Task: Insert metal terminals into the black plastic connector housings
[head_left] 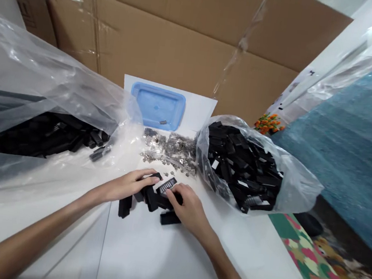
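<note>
My left hand [133, 183] and my right hand [188, 208] meet over a small heap of black plastic parts [151, 201] on the white table [145, 252]. The left hand's fingers curl over a black part at the heap's top. Between thumb and fingers the right hand pinches a ribbed black part [166, 185]. One loose black part [125, 206] lies to the left of the heap, another [169, 219] under my right palm. Just beyond the hands lies a pile of small grey metal pieces [171, 149].
A clear bag full of black parts [246, 169] stands open at the right. A larger clear bag of black parts [37, 135] spreads across the left. A blue tray [158, 105] lies at the back before a cardboard wall [192, 36]. Patterned cloth [296, 257] borders the table's right edge.
</note>
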The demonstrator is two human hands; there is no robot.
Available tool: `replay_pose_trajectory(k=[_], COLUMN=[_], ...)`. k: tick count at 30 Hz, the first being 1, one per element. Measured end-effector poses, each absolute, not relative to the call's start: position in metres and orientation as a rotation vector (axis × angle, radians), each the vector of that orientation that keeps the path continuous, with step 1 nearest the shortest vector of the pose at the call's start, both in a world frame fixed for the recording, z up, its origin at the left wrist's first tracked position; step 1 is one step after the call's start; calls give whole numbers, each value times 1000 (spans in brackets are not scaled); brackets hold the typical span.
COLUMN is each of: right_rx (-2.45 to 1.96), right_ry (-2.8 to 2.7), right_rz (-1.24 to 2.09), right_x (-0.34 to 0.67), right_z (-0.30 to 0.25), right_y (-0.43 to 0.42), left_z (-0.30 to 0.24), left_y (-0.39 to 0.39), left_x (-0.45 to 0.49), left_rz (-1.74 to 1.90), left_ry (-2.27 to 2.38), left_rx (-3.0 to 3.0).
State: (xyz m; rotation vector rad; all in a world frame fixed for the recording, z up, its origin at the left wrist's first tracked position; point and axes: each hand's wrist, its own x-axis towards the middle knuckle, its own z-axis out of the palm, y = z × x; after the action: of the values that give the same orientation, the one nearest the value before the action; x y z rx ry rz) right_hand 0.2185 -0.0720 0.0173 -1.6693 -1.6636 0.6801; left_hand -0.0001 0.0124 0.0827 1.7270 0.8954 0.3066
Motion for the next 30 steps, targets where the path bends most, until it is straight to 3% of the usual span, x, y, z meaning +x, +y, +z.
replay_pose_trajectory(k=[7,12,19,30], right_rx=[-1687,-1470,-1284,-1292], right_ry=[-1588,-1699,-2267,-2386], right_rz=[422,228,205,156], right_x=[229,219,184,170], right_z=[-2,4,17,22], right_y=[-77,-81,-69,-63], left_z=[49,36,27,37], left_y=[11,8,5,87], left_x=[-7,-19,-23,-64], left_rz=[425,437,505,796], left_ry=[845,840,902,1367], left_rx=[1743,1904,2022,1966])
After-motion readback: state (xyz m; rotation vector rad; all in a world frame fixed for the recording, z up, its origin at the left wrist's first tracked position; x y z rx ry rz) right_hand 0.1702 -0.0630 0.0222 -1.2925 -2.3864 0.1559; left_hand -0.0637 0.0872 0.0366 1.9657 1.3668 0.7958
